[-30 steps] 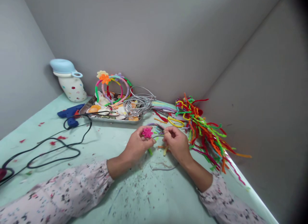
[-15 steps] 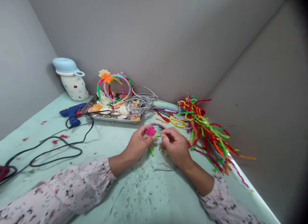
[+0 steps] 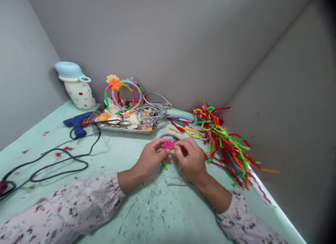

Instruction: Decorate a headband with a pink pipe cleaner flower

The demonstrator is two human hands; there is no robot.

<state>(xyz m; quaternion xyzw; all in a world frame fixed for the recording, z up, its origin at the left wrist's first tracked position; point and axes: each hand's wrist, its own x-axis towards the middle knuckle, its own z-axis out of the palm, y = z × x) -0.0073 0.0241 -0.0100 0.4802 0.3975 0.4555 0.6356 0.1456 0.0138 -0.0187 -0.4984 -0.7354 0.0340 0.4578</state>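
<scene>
Currently gripping pink flower (image 3: 169, 145) with left hand (image 3: 152, 156), pinched between thumb and fingers, front-right of tray (image 3: 126, 131). Touching or nearly touching flower's right edge with right hand (image 3: 190, 156), fingertips drawn close together; cannot tell about anything pinched between them. Bright green piece (image 3: 165, 165) poking out below left hand, also front-right of tray. Purple band (image 3: 166, 135) partly visible behind both hands, right of tray's front edge.

Loaded on tray: standing hair bands (image 3: 141, 97), with orange flower (image 3: 114, 84) on top, plus white and orange bits underneath. Coil of grey wire (image 3: 154, 113) piled at tray's right end. Just left of tray: blue glue gun (image 3: 77, 122), with black cord (image 3: 88, 164) looping out front-left. Behind that, left of tray: white bottle (image 3: 79, 93) with blue lid. Well right of tray: tangled bunch of coloured pipe cleaners (image 3: 223, 139). Near tray's right side: yellow loop (image 3: 193, 133). Speckled and stained on green table (image 3: 147, 209), front of tray; red scraps (image 3: 68, 148) front-left.
</scene>
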